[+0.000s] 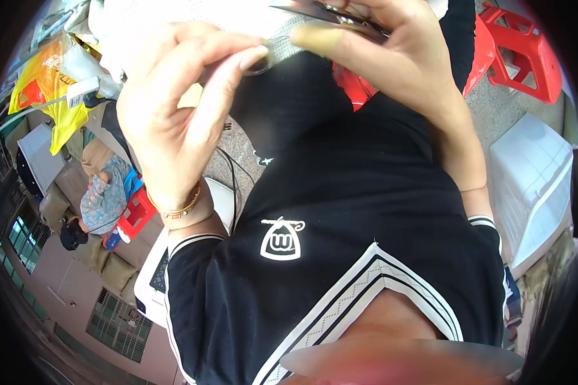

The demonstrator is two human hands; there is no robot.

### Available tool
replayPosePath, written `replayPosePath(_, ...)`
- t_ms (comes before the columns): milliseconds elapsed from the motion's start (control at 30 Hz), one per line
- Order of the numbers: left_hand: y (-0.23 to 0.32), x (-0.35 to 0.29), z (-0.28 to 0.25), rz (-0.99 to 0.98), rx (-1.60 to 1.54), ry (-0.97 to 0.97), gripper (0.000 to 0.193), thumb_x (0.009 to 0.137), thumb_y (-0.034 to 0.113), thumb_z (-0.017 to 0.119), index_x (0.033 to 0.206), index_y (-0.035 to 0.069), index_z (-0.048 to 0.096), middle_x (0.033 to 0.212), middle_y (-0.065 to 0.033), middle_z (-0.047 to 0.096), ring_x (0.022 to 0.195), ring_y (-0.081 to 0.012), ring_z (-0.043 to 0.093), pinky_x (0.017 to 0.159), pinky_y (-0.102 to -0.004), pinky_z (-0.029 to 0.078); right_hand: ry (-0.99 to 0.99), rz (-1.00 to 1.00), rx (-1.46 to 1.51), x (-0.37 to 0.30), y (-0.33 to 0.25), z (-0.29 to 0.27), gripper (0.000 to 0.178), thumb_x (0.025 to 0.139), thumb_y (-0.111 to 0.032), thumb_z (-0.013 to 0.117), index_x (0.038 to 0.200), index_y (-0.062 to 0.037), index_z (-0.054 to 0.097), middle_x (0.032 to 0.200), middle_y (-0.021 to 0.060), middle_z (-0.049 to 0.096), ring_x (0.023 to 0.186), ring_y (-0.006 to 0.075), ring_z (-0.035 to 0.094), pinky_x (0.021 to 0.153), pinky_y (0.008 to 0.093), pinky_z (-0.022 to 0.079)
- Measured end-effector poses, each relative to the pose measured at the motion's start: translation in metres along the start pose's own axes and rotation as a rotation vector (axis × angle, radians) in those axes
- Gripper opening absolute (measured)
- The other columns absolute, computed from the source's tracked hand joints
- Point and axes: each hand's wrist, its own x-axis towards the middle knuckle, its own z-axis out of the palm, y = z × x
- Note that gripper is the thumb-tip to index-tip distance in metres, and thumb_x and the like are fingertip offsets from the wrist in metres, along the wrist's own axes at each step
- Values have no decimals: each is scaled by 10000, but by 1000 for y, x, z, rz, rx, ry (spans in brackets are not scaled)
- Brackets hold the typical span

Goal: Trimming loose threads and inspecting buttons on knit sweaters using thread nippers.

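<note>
White knitted fabric (192, 11) lies across the top of the view, its grey-looking edge between my two hands. My left hand (173, 96) is closed in a pinch at that edge, thumb against forefinger. A small dark, shiny round piece (258, 66), like a button, shows at those fingertips. My right hand (411, 58) is wrapped round dark metal thread snips (356, 20), with a pointed blade reaching left over the fabric. A yellowish cover (318, 40) sits on the right thumb, close to the fabric edge. The upper fingers of the right hand are partly cut off.
Red plastic stools (533, 58) stand at the right, near a plastic-wrapped white box (533, 186). Yellow and clear bags (58, 83) hang at the left. Farther left, another person (106, 192) sits on a red stool (137, 212). Dark cables (234, 173) run beside my left arm.
</note>
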Motion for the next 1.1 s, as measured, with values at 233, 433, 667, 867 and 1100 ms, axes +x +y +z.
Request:
replayPosePath(233, -10, -10, 7, 163, 5, 77, 90, 792, -63, 682, 881, -57, 668, 848, -110, 664, 809, -183, 610, 740, -257, 471, -79, 71, -415, -9, -3, -11, 444, 775, -49, 745, 1196, 0, 612, 831, 83, 590, 671, 172, 510, 606, 271, 412)
replayPosePath(433, -22, -19, 12, 31, -167, 244, 77, 824, -8, 686, 894, -2, 654, 862, -69, 645, 766, -151, 616, 680, -237, 470, -76, 38, -490, -10, -1, -6, 412, 773, -51, 747, 1165, 5, 633, 796, 78, 578, 678, 177, 520, 607, 272, 412)
replayPosePath(667, -20, -16, 15, -3, -266, 228, 126, 831, -18, 678, 954, -11, 652, 936, -73, 612, 674, -99, 609, 630, -200, 465, -9, 70, -441, -14, 2, -9, 410, 788, -53, 741, 1177, 7, 630, 769, 57, 552, 674, 153, 504, 602, 259, 392)
replayPosePath(867, -16, -16, 7, 138, 41, 26, 256, 724, -108, 733, 964, -56, 660, 954, -113, 616, 771, -138, 586, 696, -225, 469, 5, 68, -499, -26, 1, -14, 389, 786, -73, 749, 1154, 6, 649, 765, 44, 550, 654, 140, 497, 607, 253, 387)
replayPosePath(1100, -28, -13, 3, 252, 18, 2, 224, 724, -98, 734, 932, -57, 663, 926, -134, 637, 836, -182, 605, 730, -256, 483, -38, 32, -535, -36, 3, -9, 419, 772, -91, 757, 1173, -21, 657, 896, 74, 559, 736, 168, 529, 632, 248, 417)
